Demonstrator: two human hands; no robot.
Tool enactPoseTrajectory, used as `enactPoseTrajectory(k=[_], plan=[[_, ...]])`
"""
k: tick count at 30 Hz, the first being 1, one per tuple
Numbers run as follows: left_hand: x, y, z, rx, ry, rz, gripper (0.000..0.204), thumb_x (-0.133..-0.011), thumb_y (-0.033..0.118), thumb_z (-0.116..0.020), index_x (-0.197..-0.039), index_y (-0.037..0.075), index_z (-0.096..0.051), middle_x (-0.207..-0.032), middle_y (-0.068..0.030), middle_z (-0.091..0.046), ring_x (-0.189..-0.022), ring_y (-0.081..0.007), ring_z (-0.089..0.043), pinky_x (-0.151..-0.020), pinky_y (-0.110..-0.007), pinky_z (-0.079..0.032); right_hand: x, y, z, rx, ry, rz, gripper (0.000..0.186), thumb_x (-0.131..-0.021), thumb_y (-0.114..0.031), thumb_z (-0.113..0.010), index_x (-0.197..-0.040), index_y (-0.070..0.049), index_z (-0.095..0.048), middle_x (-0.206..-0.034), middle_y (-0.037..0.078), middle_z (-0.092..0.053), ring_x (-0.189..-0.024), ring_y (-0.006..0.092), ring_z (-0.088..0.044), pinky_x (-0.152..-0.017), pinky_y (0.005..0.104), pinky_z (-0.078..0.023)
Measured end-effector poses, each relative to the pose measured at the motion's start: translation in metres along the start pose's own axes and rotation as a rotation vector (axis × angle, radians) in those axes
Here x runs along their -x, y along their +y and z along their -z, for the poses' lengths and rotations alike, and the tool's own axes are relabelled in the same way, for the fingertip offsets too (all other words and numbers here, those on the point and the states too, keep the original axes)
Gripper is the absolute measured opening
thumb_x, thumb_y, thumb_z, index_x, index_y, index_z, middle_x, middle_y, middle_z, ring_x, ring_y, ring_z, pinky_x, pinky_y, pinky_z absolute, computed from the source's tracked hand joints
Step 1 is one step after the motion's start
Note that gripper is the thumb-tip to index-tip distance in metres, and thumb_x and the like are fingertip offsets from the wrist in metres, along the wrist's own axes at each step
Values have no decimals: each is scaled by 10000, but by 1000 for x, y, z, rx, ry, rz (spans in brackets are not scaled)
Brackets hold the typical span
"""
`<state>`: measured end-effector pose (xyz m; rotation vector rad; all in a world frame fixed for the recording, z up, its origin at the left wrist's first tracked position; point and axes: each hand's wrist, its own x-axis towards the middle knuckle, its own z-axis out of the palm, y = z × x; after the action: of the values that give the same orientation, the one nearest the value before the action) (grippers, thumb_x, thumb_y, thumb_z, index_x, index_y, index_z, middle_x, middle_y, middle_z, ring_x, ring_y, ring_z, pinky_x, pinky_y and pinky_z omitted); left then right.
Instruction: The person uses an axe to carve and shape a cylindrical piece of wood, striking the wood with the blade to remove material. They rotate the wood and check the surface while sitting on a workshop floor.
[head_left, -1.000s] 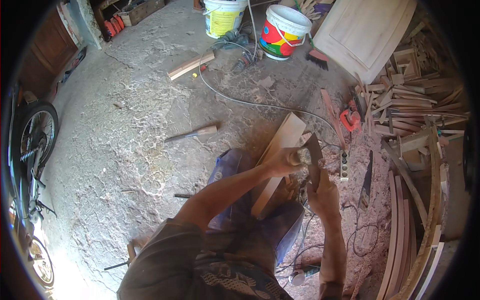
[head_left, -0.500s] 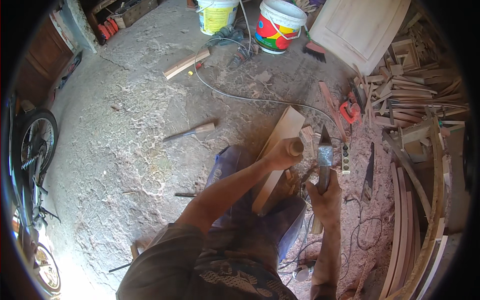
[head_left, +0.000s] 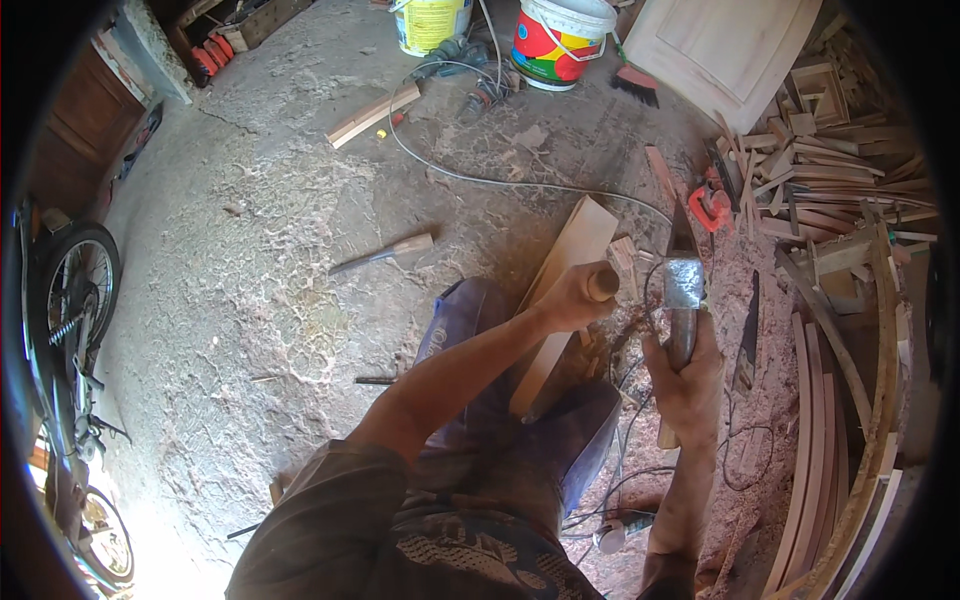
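My left hand [head_left: 566,303] is wrapped round an upright wooden handle [head_left: 603,281]; whatever lies below the fist is hidden. Under it a pale wooden board [head_left: 582,236] lies slanted between my knees. To the right, my right hand [head_left: 690,388] grips a hammer [head_left: 684,284] by its shaft, its metal head raised, with a tapered end pointing away from me. The hammer is apart from the wooden handle. On the floor left of the board rests a chisel [head_left: 384,254] with a wooden handle.
A red-handled saw [head_left: 712,208], cables and wood shavings lie to the right, beside long curved strips [head_left: 808,450] and a heap of offcuts [head_left: 840,170]. Two buckets [head_left: 562,45], a corded power tool [head_left: 480,100] and a brush [head_left: 636,82] are at the back. A motorcycle [head_left: 78,290] stands left.
My right hand has moved to the right with the hammer, away from the wooden handle. The left hand has stayed nearly in place, still closed on it. The view has shifted slightly.
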<state>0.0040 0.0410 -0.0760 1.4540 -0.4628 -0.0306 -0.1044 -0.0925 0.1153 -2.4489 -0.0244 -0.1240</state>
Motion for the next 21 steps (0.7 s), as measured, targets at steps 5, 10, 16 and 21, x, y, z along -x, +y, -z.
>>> enactPoseTrajectory(k=[5,10,16,21], plan=[[14,-4,5,41,-48,-23,231,-803,126,-761,-978,39,-637,-860,-41,-665,-797,-132,-614,-765,-325,-515,0,12,-22,285,-52,7,413,-880,-89,-666,-1240,-57,-467,-848,266,-687,-776,468,-690,-662,551,-547],[17,-19,-11,41,-32,-48,315,-805,119,-757,-1099,49,-670,-1000,-47,-715,-879,-132,-650,-834,-318,-533,-1,49,-35,371,-187,111,326,-884,-114,-672,-1146,-44,-491,-821,271,-676,-740,471,-680,-631,559,-537],[10,-19,6,-118,-237,57,248,-798,122,-749,-1014,42,-656,-879,-21,-677,-820,-132,-612,-788,-316,-517,10,21,-23,-36,215,77,384,-862,-106,-714,-1166,-30,-491,-795,251,-679,-711,434,-697,-586,503,-560],[7,-35,2,-36,-199,-60,220,-804,131,-750,-978,50,-643,-840,-12,-640,-777,-117,-562,-743,-318,-501,0,55,-42,459,-129,167,378,-872,-94,-691,-1181,-37,-480,-779,266,-672,-739,469,-686,-615,528,-556]])
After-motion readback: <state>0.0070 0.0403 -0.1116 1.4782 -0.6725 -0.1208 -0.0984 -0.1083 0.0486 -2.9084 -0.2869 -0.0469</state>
